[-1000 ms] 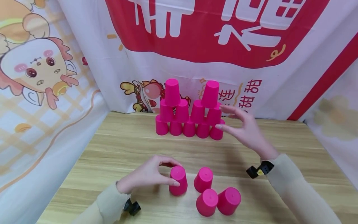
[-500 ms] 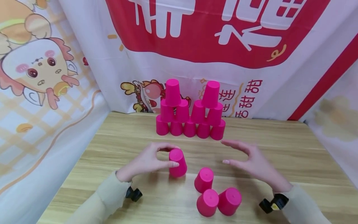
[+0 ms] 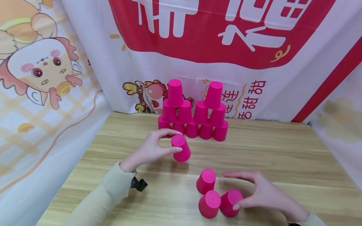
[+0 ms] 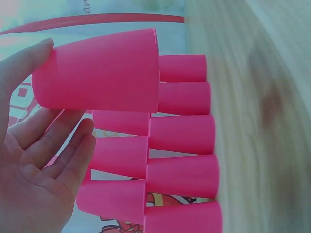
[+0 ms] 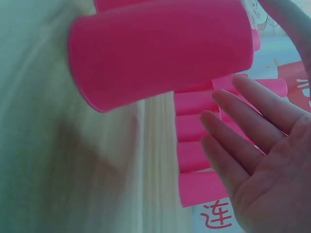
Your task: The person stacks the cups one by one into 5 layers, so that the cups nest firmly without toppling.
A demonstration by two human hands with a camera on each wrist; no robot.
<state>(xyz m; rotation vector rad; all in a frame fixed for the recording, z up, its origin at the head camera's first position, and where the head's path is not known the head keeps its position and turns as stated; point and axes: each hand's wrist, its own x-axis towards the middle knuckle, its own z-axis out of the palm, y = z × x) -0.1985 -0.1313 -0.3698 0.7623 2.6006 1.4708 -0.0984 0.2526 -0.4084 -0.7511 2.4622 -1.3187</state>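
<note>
My left hand [image 3: 150, 149] pinches an upside-down pink cup [image 3: 182, 150] between thumb and fingers. This cup hangs slightly tilted above the table, in front of the stack; in the left wrist view the same cup [image 4: 102, 73] fills the space before the stacked ones. Spread around the nearest-right pink cup [image 3: 229, 204] is my right hand [image 3: 266, 193], its thumb at the cup's side. The right wrist view has its fingers straight, below the large cup [image 5: 160, 53]. Two more upside-down cups, the front one [image 3: 209, 204] and the rear one [image 3: 206, 181], stand beside it.
Against the back cloth [image 3: 195, 72] rises a tiered stack of pink cups [image 3: 200, 113]: a bottom row, a second row with a gap above its middle, and two separate cups on top. The wooden table [image 3: 271, 147] ends at printed cloth on both sides.
My left hand has lifted its cup off the table and carried it forward toward the stack. My right hand has drawn back from the stack to the loose cups at the front right.
</note>
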